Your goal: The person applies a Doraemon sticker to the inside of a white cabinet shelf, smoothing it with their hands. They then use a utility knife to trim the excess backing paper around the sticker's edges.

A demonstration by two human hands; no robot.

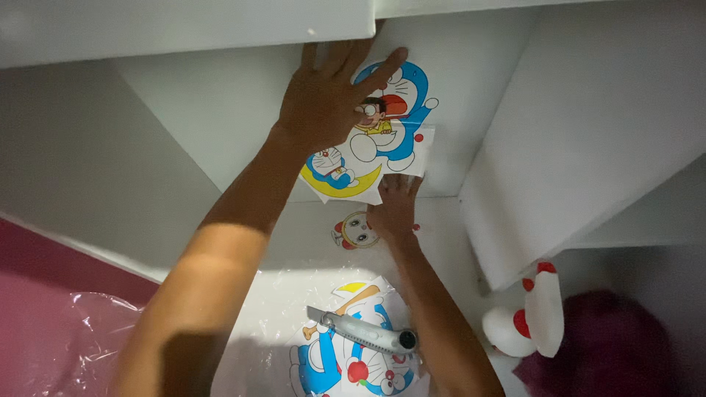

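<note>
the left hand (pixel 323 99) hides part of the cartoon sticker sheet (pixel 390 121); its fingertips vanish behind the white shelf edge (pixel 184 29).

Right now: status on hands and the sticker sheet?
Left hand flat, pressing cartoon sticker sheet to white panel. Right hand at sheet's lower edge. Utility knife lies unused on lower stickers. Nothing in the way.
</note>
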